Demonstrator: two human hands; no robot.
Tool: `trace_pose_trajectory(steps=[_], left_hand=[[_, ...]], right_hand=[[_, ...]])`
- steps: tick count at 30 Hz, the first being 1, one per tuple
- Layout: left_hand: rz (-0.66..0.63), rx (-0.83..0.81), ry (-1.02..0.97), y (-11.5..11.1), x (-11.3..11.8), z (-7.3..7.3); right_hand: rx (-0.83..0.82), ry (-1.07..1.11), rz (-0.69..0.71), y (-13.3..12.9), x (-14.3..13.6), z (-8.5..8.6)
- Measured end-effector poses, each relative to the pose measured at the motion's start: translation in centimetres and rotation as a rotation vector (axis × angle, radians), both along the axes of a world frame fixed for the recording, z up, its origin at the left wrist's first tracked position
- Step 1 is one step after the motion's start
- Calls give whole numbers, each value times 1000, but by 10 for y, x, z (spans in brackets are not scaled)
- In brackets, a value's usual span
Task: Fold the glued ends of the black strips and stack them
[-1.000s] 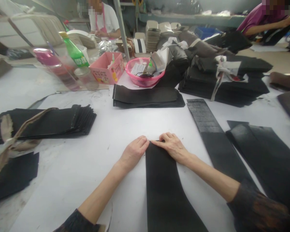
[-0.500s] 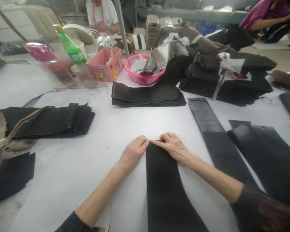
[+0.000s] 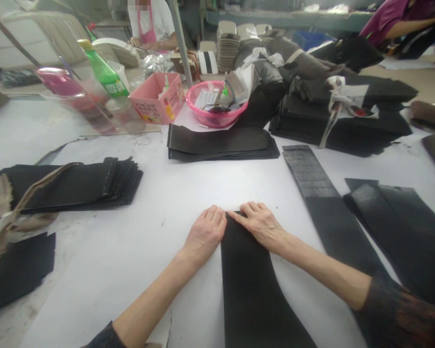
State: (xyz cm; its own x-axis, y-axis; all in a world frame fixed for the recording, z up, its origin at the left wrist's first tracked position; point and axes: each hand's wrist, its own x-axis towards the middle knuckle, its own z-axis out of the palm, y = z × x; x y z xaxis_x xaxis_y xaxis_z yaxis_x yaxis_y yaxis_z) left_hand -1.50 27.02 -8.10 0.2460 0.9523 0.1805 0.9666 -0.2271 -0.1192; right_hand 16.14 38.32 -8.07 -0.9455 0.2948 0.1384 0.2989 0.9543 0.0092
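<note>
A long black leather-like panel [image 3: 253, 275] lies on the white tabletop in front of me, its near end running out of view at the bottom. At its far left corner, my left hand [image 3: 207, 229] is closed with the fingers together, gripping the edge. My right hand [image 3: 259, 223] holds the far edge too, index finger stretched along it toward the left hand and the other fingers curled over the edge. The fingertips of both hands nearly meet at that corner. My thumbs are largely hidden.
Stacked black panels [image 3: 221, 142] lie ahead, with a tied stack [image 3: 68, 186] at left and a bundle [image 3: 348, 113] at back right. Loose black strips [image 3: 333, 217] lie right. A pink basin [image 3: 217, 113], pink box [image 3: 157, 99] and green bottle [image 3: 105, 72] stand behind. Two people work beyond.
My left hand has turned slightly, its fingers now flatter and lined up over the panel's corner. The right hand keeps nearly the same hold. The view has shifted a little.
</note>
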Motion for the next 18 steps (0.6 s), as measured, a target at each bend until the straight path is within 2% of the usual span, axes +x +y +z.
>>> trace_pose_trajectory(steps=[18], left_hand=[[25, 110, -101, -7, -3, -12]], right_hand=[[-28, 68, -170, 4, 33, -3]])
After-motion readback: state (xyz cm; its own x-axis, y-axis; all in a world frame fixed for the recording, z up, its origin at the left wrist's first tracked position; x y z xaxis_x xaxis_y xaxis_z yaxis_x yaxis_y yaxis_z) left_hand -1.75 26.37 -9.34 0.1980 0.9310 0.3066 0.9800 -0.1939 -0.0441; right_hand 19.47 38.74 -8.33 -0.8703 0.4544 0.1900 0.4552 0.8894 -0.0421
